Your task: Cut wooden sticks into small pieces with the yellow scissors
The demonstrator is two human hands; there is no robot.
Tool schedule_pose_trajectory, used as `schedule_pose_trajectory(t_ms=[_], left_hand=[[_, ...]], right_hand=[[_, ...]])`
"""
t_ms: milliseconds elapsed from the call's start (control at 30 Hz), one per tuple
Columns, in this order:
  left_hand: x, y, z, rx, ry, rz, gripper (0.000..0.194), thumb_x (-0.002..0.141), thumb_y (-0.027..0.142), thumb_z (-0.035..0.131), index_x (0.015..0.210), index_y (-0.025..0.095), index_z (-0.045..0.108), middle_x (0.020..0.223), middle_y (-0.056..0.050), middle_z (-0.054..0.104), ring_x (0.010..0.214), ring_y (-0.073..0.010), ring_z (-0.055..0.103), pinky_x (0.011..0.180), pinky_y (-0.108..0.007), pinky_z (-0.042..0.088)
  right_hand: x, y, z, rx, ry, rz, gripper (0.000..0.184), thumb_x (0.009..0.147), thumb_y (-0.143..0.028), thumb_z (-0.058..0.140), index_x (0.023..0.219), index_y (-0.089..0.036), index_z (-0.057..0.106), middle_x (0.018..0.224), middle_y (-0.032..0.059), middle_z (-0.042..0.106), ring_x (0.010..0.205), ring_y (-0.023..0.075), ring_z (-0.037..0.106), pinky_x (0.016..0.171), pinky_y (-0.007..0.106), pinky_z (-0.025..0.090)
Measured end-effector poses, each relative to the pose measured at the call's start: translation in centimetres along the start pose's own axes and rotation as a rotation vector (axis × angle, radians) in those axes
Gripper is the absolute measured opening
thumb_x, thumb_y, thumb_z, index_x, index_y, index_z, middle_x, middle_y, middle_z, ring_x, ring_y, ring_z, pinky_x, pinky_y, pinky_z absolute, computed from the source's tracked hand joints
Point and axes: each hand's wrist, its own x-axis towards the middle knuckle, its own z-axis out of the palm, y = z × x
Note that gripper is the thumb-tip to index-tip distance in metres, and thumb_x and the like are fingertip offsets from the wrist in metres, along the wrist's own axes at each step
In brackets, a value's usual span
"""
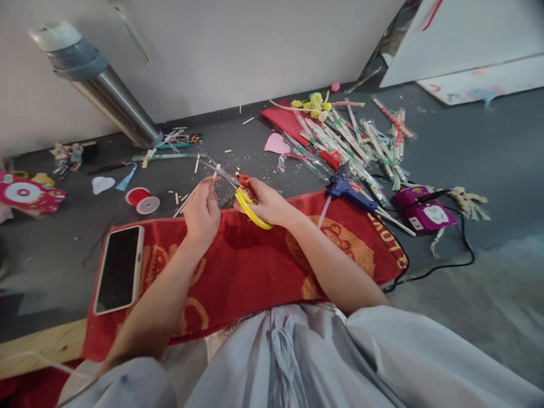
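Note:
My right hand (267,203) is closed around the handles of a pair of scissors (251,209) with yellow and orange grips. The blades point up and left, toward my left hand. A thin pale stick (216,172) is pinched between the thumb and fingers of my left hand (203,209), its tip beside the blades. I cannot tell whether the blades touch it. Short cut pieces of stick (182,198) and pale crumbs lie on the grey table just past my hands. Below both forearms spreads a red towel (250,255) with orange patterns.
A phone (119,269) lies on the towel's left side. Beyond it is a spool of red thread (142,200). To the right are a blue glue gun (351,192), a purple power socket (423,209) with a black cable, and many wrapped sticks (340,141). A steel flask (114,102) stands behind.

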Motion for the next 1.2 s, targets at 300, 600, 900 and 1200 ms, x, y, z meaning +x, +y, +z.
schedule_pose_trajectory(t_ms=[300, 600, 900, 1200], left_hand=[[0.1, 0.3, -0.5, 0.119, -0.057, 0.028, 0.035, 0.098, 0.030, 0.033, 0.113, 0.018, 0.062, 0.068, 0.001, 0.063, 0.060, -0.0124, 0.060, 0.062, -0.025, 0.045], [0.0, 0.0, -0.4, 0.149, -0.066, 0.045, 0.034, 0.095, 0.025, 0.036, 0.116, 0.020, 0.062, 0.074, 0.000, 0.069, 0.063, -0.0136, 0.064, 0.064, -0.025, 0.047], [0.0, -0.2, -0.4, 0.151, -0.052, 0.067, 0.034, 0.095, 0.025, 0.037, 0.117, 0.020, 0.062, 0.074, 0.000, 0.070, 0.064, -0.0135, 0.065, 0.063, -0.025, 0.047], [0.3, -0.1, -0.5, 0.104, -0.035, 0.076, 0.032, 0.096, 0.029, 0.037, 0.110, 0.019, 0.064, 0.081, -0.002, 0.070, 0.075, -0.0145, 0.067, 0.072, -0.027, 0.051]], right_hand=[[0.1, 0.6, -0.6, -0.115, 0.080, -0.072, 0.050, 0.079, -0.044, 0.069, 0.115, -0.012, 0.056, 0.117, 0.0152, 0.065, 0.106, 0.0238, 0.061, 0.092, 0.038, 0.045], [0.1, 1.0, -0.7, -0.153, 0.100, -0.105, 0.053, 0.080, -0.046, 0.068, 0.119, -0.013, 0.056, 0.126, 0.0165, 0.063, 0.110, 0.0256, 0.061, 0.096, 0.041, 0.047], [0.0, 0.7, -0.7, -0.144, 0.099, -0.086, 0.050, 0.082, -0.049, 0.066, 0.117, -0.013, 0.057, 0.120, 0.0154, 0.066, 0.105, 0.0240, 0.063, 0.094, 0.040, 0.047], [0.0, 0.7, -0.3, -0.221, 0.116, -0.047, 0.050, 0.085, -0.052, 0.062, 0.113, -0.011, 0.058, 0.105, 0.0145, 0.068, 0.096, 0.0232, 0.063, 0.088, 0.038, 0.047]])
